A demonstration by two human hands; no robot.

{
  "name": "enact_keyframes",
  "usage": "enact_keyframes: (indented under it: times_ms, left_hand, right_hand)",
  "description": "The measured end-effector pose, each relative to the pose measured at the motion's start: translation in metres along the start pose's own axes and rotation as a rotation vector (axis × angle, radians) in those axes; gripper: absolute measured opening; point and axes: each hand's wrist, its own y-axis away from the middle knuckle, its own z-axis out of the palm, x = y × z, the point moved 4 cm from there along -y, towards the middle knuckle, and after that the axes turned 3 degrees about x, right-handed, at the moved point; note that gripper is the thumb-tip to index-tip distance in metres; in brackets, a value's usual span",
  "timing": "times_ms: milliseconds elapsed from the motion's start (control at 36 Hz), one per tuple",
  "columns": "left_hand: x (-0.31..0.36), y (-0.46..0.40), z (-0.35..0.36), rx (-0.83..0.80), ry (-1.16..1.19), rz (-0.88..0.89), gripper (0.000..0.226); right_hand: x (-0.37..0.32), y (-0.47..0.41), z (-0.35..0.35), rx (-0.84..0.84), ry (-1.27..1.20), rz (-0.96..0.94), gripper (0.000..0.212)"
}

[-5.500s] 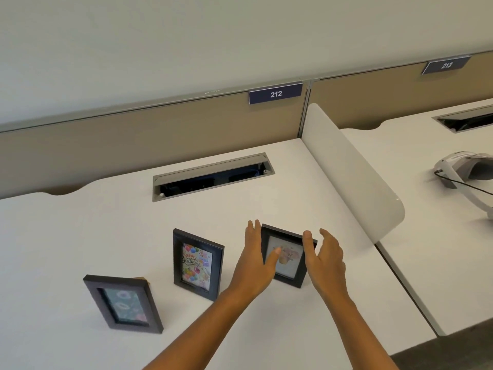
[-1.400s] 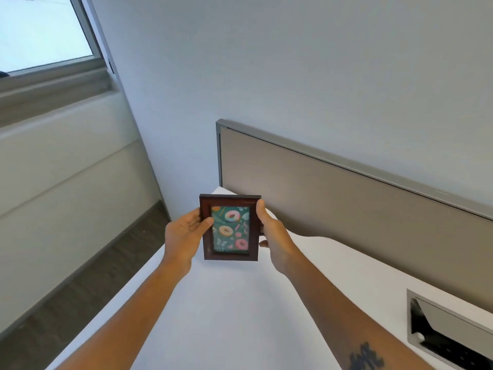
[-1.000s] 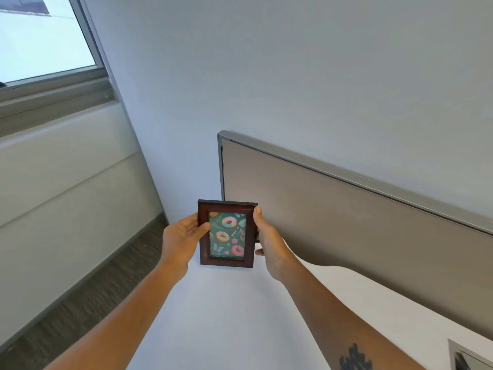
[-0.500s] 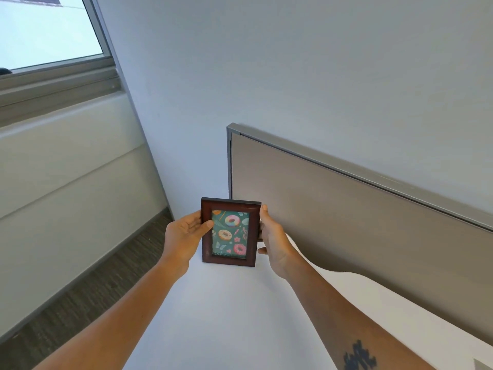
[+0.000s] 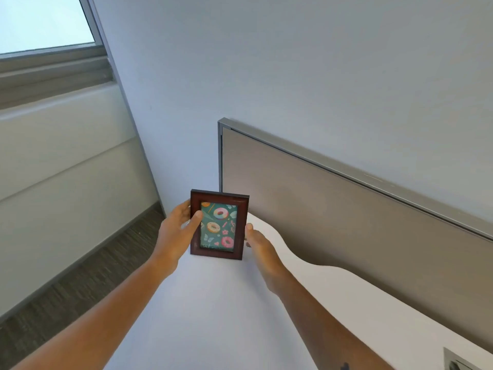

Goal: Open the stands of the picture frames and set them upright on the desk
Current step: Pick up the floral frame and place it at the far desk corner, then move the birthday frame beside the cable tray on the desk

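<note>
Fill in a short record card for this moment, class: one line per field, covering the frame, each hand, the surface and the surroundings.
Frame: dark red-brown picture frame, doughnut print facing the camera, portrait way up
Frame position: bottom edge at the white desk, near its far corner
Stand: behind the frame, not visible
Left hand: grips the frame's left edge, thumb on the front
Right hand: at the frame's right edge, thumb by the edge; grip unclear
Behind: brown partition panel
Upper left: window
</note>
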Motion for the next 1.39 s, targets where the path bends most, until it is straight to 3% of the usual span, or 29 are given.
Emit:
enact_keyframes:
  times_ms: [83, 194, 306, 472, 639, 917, 1111, 1389]
  left_hand:
    - [-0.003, 0.019, 0.003, -0.010, -0.090, 0.025, 0.066]
    - [-0.019, 0.047, 0.002, 0.022, -0.405, 0.125, 0.080]
    - [-0.040, 0.089, 0.000, 0.008, -0.806, 0.379, 0.086]
    - [-0.068, 0.167, -0.003, -0.169, -0.999, 0.502, 0.095]
    - [-0.067, 0.235, -0.001, -0.266, -1.030, 0.514, 0.105]
    - [-0.012, 0.376, 0.017, -0.335, -0.819, 0.733, 0.087]
    - [-0.010, 0.466, 0.029, -0.412, -0.836, 0.778, 0.086]
    - [-0.033, 0.574, 0.045, -0.501, -0.980, 0.820, 0.101]
  right_hand:
    - [0.021, 0.015, -0.011, 0.145, 0.359, -0.112, 0.062]
    - [0.050, 0.048, -0.022, 0.305, 0.786, -0.318, 0.073]
    - [0.073, 0.089, -0.032, 0.358, 1.016, -0.399, 0.079]
    - [0.097, 0.164, -0.045, 0.390, 1.040, -0.398, 0.083]
    - [0.117, 0.247, -0.051, 0.396, 1.007, -0.332, 0.085]
    - [0.155, 0.383, -0.057, 0.749, 1.157, -0.424, 0.074]
    - [0.201, 0.470, -0.066, 0.836, 1.200, -0.415, 0.080]
    - [0.243, 0.585, -0.090, 0.803, 1.287, -0.224, 0.080]
